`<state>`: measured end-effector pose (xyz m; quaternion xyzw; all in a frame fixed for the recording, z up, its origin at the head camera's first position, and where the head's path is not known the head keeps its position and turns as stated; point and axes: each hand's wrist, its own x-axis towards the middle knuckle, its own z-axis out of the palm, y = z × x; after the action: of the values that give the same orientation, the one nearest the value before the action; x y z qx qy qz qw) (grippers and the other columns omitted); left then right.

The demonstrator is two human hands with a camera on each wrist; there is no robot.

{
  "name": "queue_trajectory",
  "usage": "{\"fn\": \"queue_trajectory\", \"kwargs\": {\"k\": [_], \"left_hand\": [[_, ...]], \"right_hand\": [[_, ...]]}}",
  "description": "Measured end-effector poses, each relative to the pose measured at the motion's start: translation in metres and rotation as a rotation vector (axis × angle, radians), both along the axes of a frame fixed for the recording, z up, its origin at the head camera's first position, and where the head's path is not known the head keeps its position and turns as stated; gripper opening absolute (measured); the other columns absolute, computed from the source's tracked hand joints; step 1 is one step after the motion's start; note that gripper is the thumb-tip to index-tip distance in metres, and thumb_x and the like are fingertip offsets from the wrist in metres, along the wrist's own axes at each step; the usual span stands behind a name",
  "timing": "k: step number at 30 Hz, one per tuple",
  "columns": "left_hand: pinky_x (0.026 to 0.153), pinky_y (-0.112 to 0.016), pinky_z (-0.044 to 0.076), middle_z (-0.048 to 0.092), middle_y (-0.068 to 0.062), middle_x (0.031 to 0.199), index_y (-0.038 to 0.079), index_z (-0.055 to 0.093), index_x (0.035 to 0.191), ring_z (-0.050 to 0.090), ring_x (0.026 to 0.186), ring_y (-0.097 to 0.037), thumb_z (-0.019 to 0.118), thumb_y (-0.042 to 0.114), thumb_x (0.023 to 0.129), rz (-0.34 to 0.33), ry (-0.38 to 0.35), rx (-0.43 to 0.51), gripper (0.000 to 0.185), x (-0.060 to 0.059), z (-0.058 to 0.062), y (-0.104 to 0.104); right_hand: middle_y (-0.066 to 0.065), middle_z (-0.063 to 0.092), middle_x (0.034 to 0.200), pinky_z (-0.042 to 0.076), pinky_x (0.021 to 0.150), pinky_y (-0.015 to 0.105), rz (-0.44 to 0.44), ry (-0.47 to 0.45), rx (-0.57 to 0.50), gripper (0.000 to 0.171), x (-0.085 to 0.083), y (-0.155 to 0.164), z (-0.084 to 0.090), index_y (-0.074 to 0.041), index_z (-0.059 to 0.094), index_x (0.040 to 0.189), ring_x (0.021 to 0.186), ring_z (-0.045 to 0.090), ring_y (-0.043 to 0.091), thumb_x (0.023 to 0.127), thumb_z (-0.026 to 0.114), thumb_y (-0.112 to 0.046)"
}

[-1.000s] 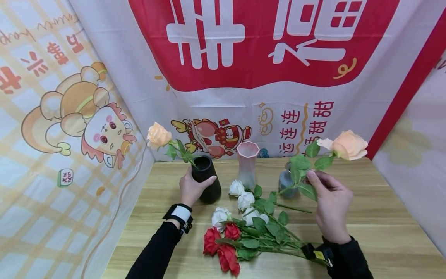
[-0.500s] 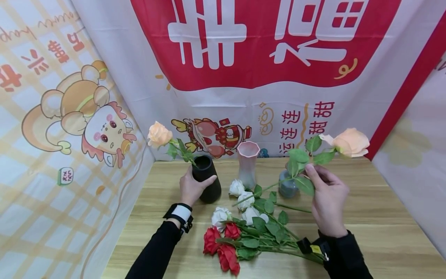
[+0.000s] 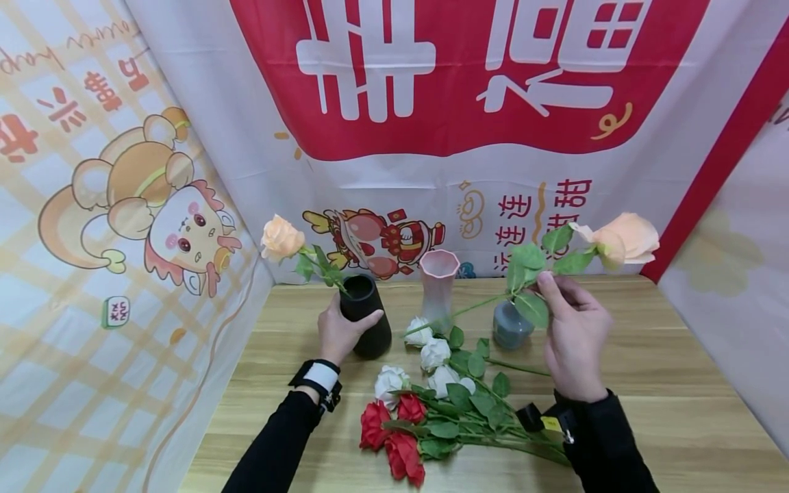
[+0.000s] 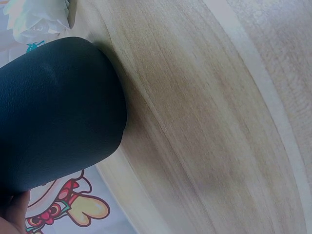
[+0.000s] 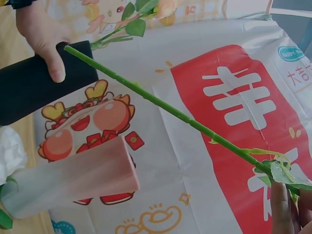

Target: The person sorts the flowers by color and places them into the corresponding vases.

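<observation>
Your left hand (image 3: 337, 333) is wrapped around the black vase (image 3: 366, 315), thumb across its front; the vase stands upright on the wooden table (image 3: 672, 383), left of centre. 1 peach rose (image 3: 281, 238) already sits in it, leaning out to the left.

Your right hand (image 3: 573, 335) pinches the stem of a 2nd peach rose (image 3: 625, 238) just below its leaves, fingers curled on it. The bloom is up at the right, above the table's far edge. Its long green stem (image 3: 459, 311) slants down and left in the air, passing in front of the pink vase (image 3: 438, 289). In the right wrist view the stem's cut end (image 5: 68, 48) looks close to the black vase's mouth; contact can't be judged.

The grey vase (image 3: 509, 324) stands just left of your right hand, partly behind the rose leaves. 4 white roses (image 3: 434, 353) and 3 red roses (image 3: 394, 431) lie in a loose pile on the table between your forearms, stems running right toward your right sleeve.
</observation>
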<state>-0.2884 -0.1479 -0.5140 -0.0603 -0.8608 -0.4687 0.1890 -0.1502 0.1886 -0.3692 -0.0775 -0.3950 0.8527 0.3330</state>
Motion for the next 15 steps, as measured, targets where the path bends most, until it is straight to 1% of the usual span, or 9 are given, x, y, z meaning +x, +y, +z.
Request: {"fn": "queue_trajectory", "kwargs": {"k": [4,10,13,15], "left_hand": [[0.085,-0.045,0.050,0.067,-0.003,0.106,0.016,0.060,0.119,0.063,0.095,-0.022,0.084,0.062,0.065,0.003,0.004,0.000,0.075,0.001,0.000,0.000],[0.084,-0.045,0.050,0.067,-0.003,0.106,0.015,0.059,0.118,0.063,0.094,-0.023,0.083,0.064,0.065,0.010,-0.011,-0.008,0.076,0.002,0.001,0.000],[0.084,-0.045,0.050,0.067,-0.004,0.106,0.015,0.059,0.118,0.063,0.095,-0.023,0.083,0.065,0.065,0.008,-0.015,-0.007,0.077,0.002,0.001,0.000],[0.084,-0.045,0.050,0.067,-0.003,0.106,0.015,0.059,0.118,0.063,0.095,-0.023,0.082,0.066,0.064,0.008,-0.015,-0.006,0.078,0.002,0.001,0.000]], "right_hand": [[0.023,0.066,0.098,0.055,0.079,0.033,0.003,0.014,0.000,0.037,-0.003,-0.002,0.005,0.021,0.064,0.102,0.082,0.068,0.028,0.078,0.081,-0.001],[0.023,0.067,0.094,0.056,0.073,0.031,0.005,0.042,-0.002,0.034,-0.007,-0.007,0.007,0.021,0.064,0.100,0.077,0.070,0.027,0.080,0.080,-0.001],[0.023,0.067,0.093,0.056,0.069,0.029,0.005,0.059,0.002,0.031,-0.011,-0.010,0.007,0.022,0.063,0.099,0.077,0.069,0.027,0.082,0.078,0.001],[0.022,0.067,0.091,0.056,0.067,0.028,-0.001,0.053,0.004,0.029,-0.013,-0.013,0.006,0.021,0.063,0.098,0.077,0.070,0.026,0.082,0.077,0.002]]}}
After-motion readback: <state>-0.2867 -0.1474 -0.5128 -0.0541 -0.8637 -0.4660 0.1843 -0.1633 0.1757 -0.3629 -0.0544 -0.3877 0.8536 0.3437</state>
